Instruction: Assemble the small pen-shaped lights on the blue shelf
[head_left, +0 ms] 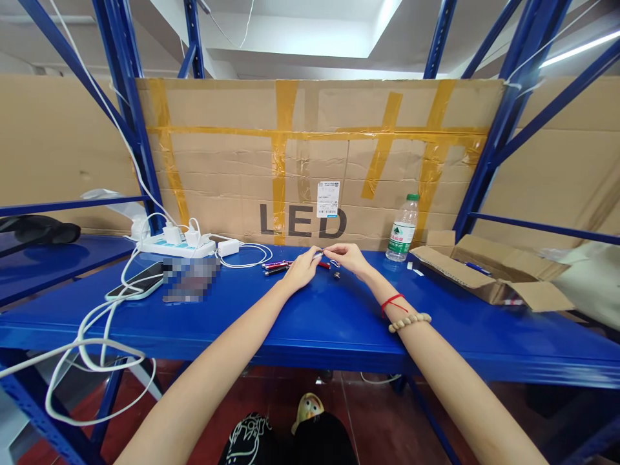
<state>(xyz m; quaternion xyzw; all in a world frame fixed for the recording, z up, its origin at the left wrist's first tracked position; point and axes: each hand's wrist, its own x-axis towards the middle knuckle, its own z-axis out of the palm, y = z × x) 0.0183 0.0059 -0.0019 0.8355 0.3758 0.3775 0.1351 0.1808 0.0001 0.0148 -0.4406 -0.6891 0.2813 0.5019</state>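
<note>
My left hand (301, 271) is closed around a small slim silvery piece (318, 255), most of it hidden by the fingers. My right hand (349, 258) is pinched at the far end of that piece, its fingertips meeting those of the left. What lies between the right fingertips is too small to make out. Several slim pen-like tubes (275, 266), red, purple and dark, lie on the blue table (334, 323) beside and behind my left hand. Under my right hand are a small metal clip or ring (335, 263) and a tiny dark metallic part (336, 275).
A water bottle (403, 229) stands right of my hands, next to an open cardboard box (489, 271). On the left are a power strip (177, 247) with chargers, a phone (138, 284) and loose white cables (104, 342). A large cardboard sheet (232, 161) closes off the back.
</note>
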